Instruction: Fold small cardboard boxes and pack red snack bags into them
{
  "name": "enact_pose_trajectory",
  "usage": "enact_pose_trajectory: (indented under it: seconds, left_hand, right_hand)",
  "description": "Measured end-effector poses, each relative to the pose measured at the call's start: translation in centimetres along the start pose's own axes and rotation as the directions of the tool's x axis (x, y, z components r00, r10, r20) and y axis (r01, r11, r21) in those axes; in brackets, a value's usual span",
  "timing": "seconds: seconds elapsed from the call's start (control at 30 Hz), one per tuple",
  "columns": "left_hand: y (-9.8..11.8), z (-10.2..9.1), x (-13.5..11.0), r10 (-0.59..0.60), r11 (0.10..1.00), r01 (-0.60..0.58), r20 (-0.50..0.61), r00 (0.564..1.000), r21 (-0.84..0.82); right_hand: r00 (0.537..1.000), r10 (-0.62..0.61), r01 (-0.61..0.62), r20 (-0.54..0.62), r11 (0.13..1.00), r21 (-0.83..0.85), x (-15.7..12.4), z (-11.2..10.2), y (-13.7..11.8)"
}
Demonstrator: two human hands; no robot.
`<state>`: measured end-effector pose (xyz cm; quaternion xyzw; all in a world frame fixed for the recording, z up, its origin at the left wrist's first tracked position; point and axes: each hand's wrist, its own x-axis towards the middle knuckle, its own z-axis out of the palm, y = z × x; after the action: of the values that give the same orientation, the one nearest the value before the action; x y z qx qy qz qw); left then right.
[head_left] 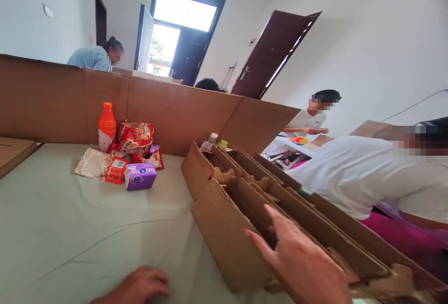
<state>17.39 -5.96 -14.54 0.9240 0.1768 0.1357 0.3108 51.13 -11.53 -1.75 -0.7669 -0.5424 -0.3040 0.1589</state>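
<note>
My right hand (301, 262) reaches over the near end of a row of open cardboard boxes (227, 229), fingers stretched and apart, holding nothing I can see. My left hand (140, 285) rests on the pale green cloth (70, 238) at the bottom edge, fingers curled loosely downward against the cloth, nothing visible in it. Further back on the cloth lies a pile of goods: an orange bottle (107, 127), red snack packets (135, 138), a purple packet (140, 176) and a flat pale packet (93, 163).
A tall cardboard wall (175, 113) borders the back of the table. Two bottles (213, 141) stand in the far box. A person in a white shirt (367, 173) bends close on the right; other people work further back. Doors stand open behind.
</note>
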Motion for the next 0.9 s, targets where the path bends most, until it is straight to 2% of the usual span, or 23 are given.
enact_pose_trajectory:
  seconds: [0.07, 0.1, 0.13, 0.2, 0.27, 0.33, 0.43, 0.5, 0.53, 0.67, 0.83, 0.9]
  left_hand:
    - [-0.1, -2.8, -1.9, -0.109, 0.994, 0.107, -0.069, 0.992, -0.019]
    - [-0.2, -4.2, -2.9, -0.17, 0.985, 0.167, -0.104, 0.98, -0.035]
    - [-0.3, -5.6, -3.9, -0.228, 0.973, 0.223, -0.14, 0.963, -0.056]
    - [-0.5, -8.1, -5.8, -0.319, 0.947, 0.304, -0.218, 0.922, -0.101]
    - [-0.7, -10.2, -7.7, -0.358, 0.934, 0.338, -0.314, 0.879, -0.118]
    - [-1.0, -11.6, -9.6, -0.367, 0.929, 0.35, -0.413, 0.834, -0.119]
    - [-1.1, -12.3, -12.3, -0.385, 0.922, 0.344, -0.507, 0.771, -0.177]
    - [-1.0, -12.3, -13.8, -0.417, 0.909, 0.327, -0.53, 0.739, -0.259]
    - [-1.0, -12.3, -14.4, -0.432, 0.901, 0.318, -0.535, 0.726, -0.296]
    - [-1.3, -12.4, -15.5, -0.463, 0.881, 0.297, -0.534, 0.707, -0.369]
    - [-2.3, -12.1, -13.5, -0.481, 0.851, 0.278, -0.449, 0.753, -0.445]
    - [-2.9, -11.7, -13.0, -0.47, 0.851, 0.254, -0.454, 0.757, -0.459]
  right_hand:
    - [0.989, 0.0, -0.004, 0.146, 1.0, 0.022, -0.1, 0.7, 0.1]
    - [0.982, -0.045, 0.036, 0.182, 0.998, 0.056, -0.2, 0.9, -0.1]
    - [0.976, -0.126, 0.107, 0.18, 0.988, 0.113, -0.1, 0.8, -0.7]
    - [0.938, -0.336, 0.303, 0.084, 0.914, 0.269, 0.1, -0.4, -2.7]
    - [0.861, -0.509, 0.469, -0.014, 0.783, 0.408, 0.4, -2.5, -6.0]
    - [0.779, -0.624, 0.558, -0.061, 0.647, 0.519, 0.6, -4.8, -10.2]
    - [0.655, -0.748, 0.623, -0.111, 0.45, 0.64, 0.5, -7.2, -16.1]
    - [0.589, -0.792, 0.645, -0.164, 0.338, 0.685, 0.3, -7.8, -18.7]
    - [0.57, -0.799, 0.65, -0.194, 0.294, 0.701, 0.2, -7.9, -19.4]
    - [0.556, -0.787, 0.624, -0.268, 0.183, 0.76, 0.5, -7.5, -20.2]
    - [0.596, -0.77, 0.556, -0.229, 0.19, 0.809, 1.0, -6.8, -20.0]
    - [0.612, -0.749, 0.513, -0.255, 0.13, 0.848, 1.3, -6.8, -19.5]
